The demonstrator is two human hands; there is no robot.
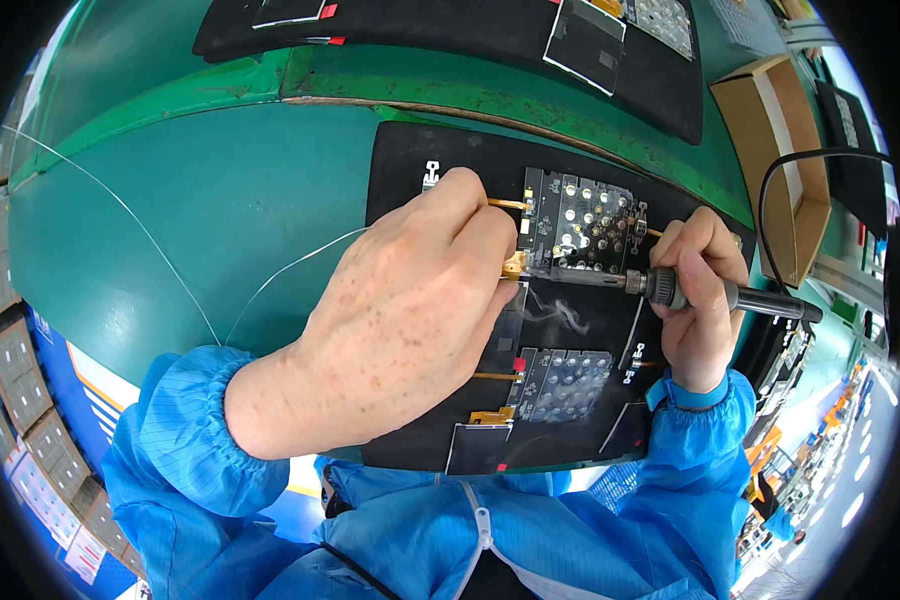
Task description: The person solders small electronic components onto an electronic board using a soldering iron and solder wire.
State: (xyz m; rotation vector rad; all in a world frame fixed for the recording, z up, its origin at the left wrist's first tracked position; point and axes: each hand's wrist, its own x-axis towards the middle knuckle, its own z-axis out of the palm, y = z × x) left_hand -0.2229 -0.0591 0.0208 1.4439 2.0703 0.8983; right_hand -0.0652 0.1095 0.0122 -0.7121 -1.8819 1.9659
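My right hand (pixel 705 300) is wrapped round a soldering iron (pixel 662 287), whose shaft points left across the near edge of the upper circuit board (pixel 582 215). Its tip meets a small gold flex connector (pixel 514 265) at the board's left side, beside my left fingertips. My left hand (pixel 400 290) is closed in a pinch; a thin solder wire (pixel 280 272) runs from the left into it, its end hidden by the fingers. Pale smoke (pixel 562 312) curls up just below the iron. Nearer me, a second circuit board (pixel 567 385) lies with an orange flex cable (pixel 490 416) and a dark screen (pixel 478 448).
The boards lie on a black mat (pixel 400 165) on a green tabletop (pixel 170 240). Beyond a raised green ledge (pixel 390 88), another black mat (pixel 450 40) bears more screens and a board. A cardboard box (pixel 775 165) stands at the far right, near a black cable (pixel 770 190).
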